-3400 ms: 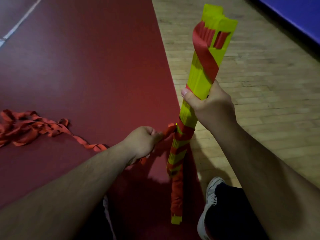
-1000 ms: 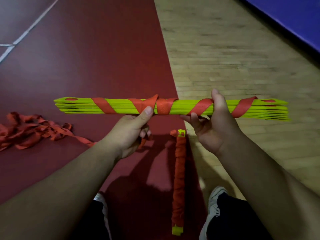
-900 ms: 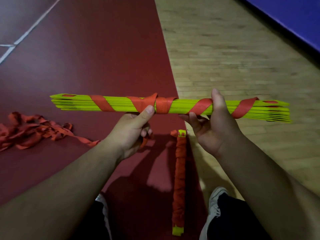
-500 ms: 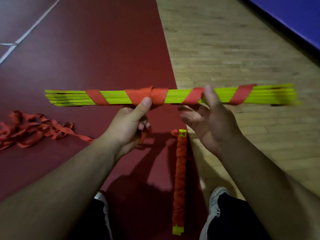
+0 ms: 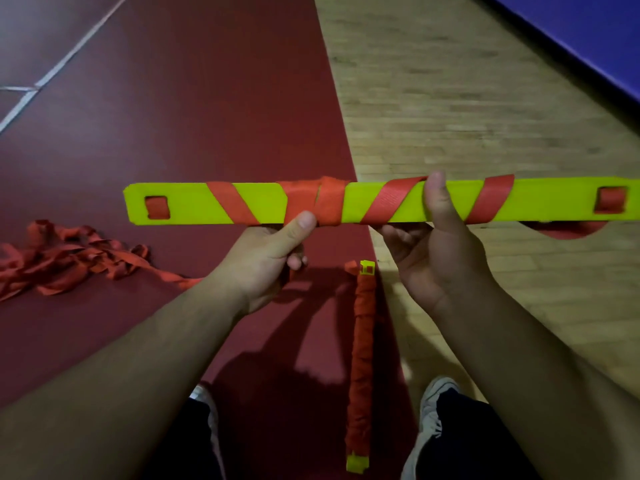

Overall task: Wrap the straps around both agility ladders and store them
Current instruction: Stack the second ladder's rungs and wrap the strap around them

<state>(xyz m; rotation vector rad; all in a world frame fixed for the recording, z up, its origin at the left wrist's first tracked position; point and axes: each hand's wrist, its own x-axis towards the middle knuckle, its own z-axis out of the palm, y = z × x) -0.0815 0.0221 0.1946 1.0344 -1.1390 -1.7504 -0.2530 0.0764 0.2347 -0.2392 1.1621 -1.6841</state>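
A flattened bundle of yellow-green ladder rungs (image 5: 261, 197) is held level in the air in front of the body, its broad face turned towards the camera. A red strap (image 5: 329, 202) is wound around it in slanting turns, with a thicker band of overlapping turns near the middle. A square slot showing red webbing is seen near each end, and a loop of strap (image 5: 568, 232) hangs below the right end.

The bundle is gripped from below by the left hand (image 5: 266, 261), whose thumb is pressed against the lower edge of the thick band while the fingers are curled underneath. Red strap is seen beside these curled fingers; whether it is pinched there cannot be told. The bundle is also held by the right hand (image 5: 440, 251): the thumb is laid upright across the face, between two slanting turns, and the fingers are curled behind and under.

A second ladder (image 5: 362, 362), wrapped almost wholly in red strap with yellow-green ends showing, lies on the dark red floor (image 5: 207, 98) between the feet. A loose heap of strap (image 5: 65, 261) is spread on the floor at the left, and a length runs from it towards the left forearm. Wooden flooring (image 5: 485, 98) is seen on the right, with a blue surface (image 5: 588, 29) beyond. A grey shoe (image 5: 429, 407) is visible below the right arm.
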